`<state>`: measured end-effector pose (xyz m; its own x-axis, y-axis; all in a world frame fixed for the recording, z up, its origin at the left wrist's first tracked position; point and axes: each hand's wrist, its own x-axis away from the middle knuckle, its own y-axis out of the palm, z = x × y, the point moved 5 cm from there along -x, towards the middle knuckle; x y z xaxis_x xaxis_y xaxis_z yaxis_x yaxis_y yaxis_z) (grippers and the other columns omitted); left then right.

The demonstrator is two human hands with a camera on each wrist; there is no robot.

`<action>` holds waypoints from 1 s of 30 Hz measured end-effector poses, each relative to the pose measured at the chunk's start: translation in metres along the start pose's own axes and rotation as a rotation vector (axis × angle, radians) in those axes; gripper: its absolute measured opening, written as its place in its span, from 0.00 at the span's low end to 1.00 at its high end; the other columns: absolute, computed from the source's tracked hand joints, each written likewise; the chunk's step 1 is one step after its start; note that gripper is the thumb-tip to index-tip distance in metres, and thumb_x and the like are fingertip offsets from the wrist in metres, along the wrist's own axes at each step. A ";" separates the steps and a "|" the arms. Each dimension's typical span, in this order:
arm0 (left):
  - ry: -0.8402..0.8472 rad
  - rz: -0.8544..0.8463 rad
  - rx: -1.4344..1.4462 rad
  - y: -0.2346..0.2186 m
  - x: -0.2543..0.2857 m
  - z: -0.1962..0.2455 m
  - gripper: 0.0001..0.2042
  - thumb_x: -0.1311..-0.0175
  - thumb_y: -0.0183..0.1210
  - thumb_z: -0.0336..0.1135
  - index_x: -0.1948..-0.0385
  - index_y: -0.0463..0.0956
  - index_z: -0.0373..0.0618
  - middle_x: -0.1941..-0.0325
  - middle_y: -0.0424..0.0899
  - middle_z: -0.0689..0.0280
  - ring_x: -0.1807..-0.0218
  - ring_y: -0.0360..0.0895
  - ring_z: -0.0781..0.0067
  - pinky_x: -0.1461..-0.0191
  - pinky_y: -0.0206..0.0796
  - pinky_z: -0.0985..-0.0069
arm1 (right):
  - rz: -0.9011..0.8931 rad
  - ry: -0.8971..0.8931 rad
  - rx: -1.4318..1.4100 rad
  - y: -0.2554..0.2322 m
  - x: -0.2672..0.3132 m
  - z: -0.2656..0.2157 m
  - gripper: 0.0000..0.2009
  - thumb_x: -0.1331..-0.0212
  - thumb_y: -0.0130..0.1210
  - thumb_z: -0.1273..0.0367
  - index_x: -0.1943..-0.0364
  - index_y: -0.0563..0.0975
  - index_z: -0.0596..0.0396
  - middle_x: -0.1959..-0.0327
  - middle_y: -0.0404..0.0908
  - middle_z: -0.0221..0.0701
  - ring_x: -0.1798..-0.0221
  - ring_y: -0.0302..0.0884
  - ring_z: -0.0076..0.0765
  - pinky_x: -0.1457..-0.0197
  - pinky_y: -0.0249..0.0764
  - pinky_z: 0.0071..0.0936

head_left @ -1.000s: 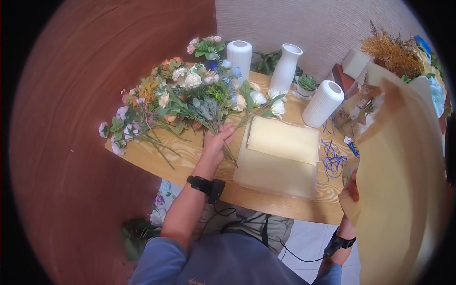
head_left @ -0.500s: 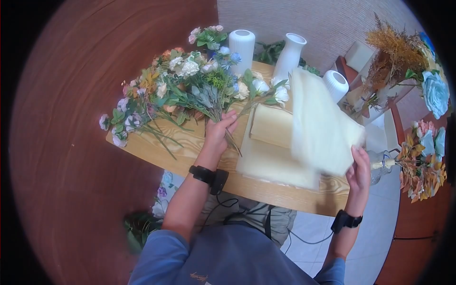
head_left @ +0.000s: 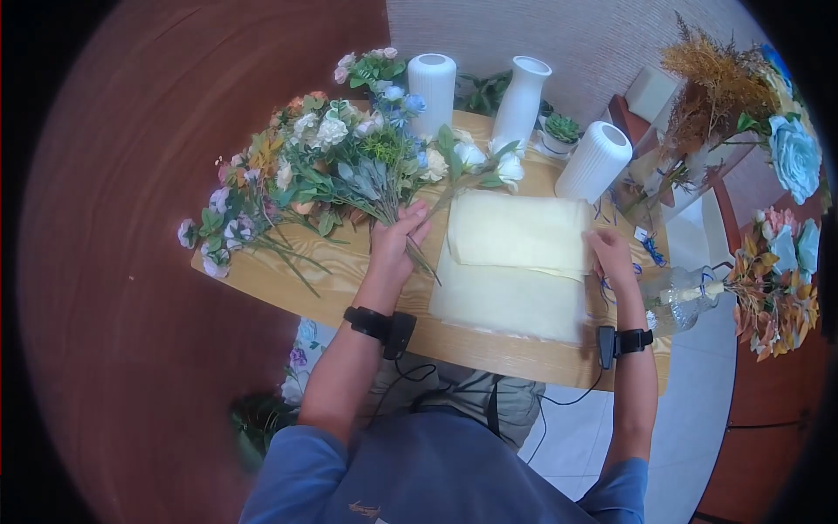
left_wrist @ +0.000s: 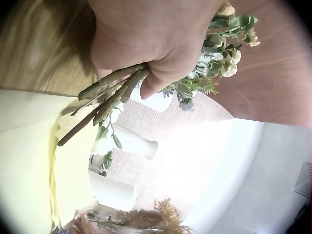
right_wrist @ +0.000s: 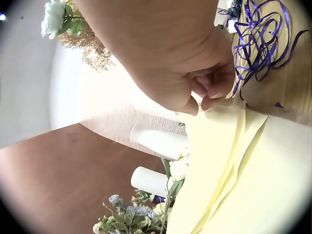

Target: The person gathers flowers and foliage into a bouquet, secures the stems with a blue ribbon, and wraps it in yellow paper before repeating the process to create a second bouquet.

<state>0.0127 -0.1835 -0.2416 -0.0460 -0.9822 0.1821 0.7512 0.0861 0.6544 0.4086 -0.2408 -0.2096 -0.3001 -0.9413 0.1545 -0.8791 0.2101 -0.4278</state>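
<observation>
In the head view my left hand point(head_left: 397, 249) grips a bunch of flower stems over the table, leaves and blooms fanning away from me. The cut ends of the stems point(left_wrist: 109, 95) stick out past the thumb in the left wrist view. My right hand point(head_left: 614, 260) is at the right edge of a folded pale yellow sheet of wrapping paper point(head_left: 515, 229). Thumb and fingertips point(right_wrist: 193, 108) pinch the paper's corner in the right wrist view. Beneath it lies a larger pale sheet point(head_left: 515, 306), flat on the wooden table.
More artificial flowers point(head_left: 262, 166) lie heaped at the table's left. White vases point(head_left: 521, 100) and a small potted succulent point(head_left: 559, 129) stand at the back. Tangled purple ribbon point(right_wrist: 261, 44) lies right of the paper, near a glass vase point(head_left: 681, 293) with dried-looking flowers.
My right hand has brought the pale yellow paper from the right side over to the middle, where it now lies folded on the larger sheet. The left hand keeps its hold on the stems.
</observation>
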 end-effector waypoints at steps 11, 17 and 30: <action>0.056 -0.050 0.053 0.006 0.008 0.004 0.10 0.42 0.60 0.23 0.65 0.67 0.46 0.45 0.72 0.57 0.43 0.70 0.66 0.46 0.71 0.61 | 0.111 -0.183 0.152 0.030 0.046 -0.058 0.17 0.41 0.57 0.61 0.59 0.78 0.64 0.68 0.82 0.37 0.70 0.79 0.28 0.64 0.74 0.24; 0.119 -0.052 0.018 0.029 0.030 0.023 0.09 0.39 0.58 0.25 0.74 0.67 0.51 0.44 0.75 0.58 0.42 0.71 0.66 0.46 0.71 0.63 | -0.267 -0.479 0.166 0.113 0.089 -0.113 0.18 0.40 0.58 0.60 0.55 0.77 0.63 0.64 0.82 0.36 0.62 0.79 0.30 0.56 0.74 0.26; 0.243 -0.406 -0.252 0.063 0.050 0.045 0.21 0.28 0.46 0.44 0.45 0.67 0.33 0.41 0.72 0.54 0.38 0.68 0.62 0.38 0.63 0.64 | -0.672 -0.527 -0.047 0.202 0.114 -0.151 0.13 0.32 0.48 0.67 0.53 0.73 0.64 0.76 0.72 0.30 0.69 0.73 0.24 0.61 0.72 0.23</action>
<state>0.0280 -0.2197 -0.1581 -0.2349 -0.9409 -0.2439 0.8408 -0.3226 0.4346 0.1406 -0.2653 -0.1440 0.4917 -0.8674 -0.0768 -0.8266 -0.4371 -0.3546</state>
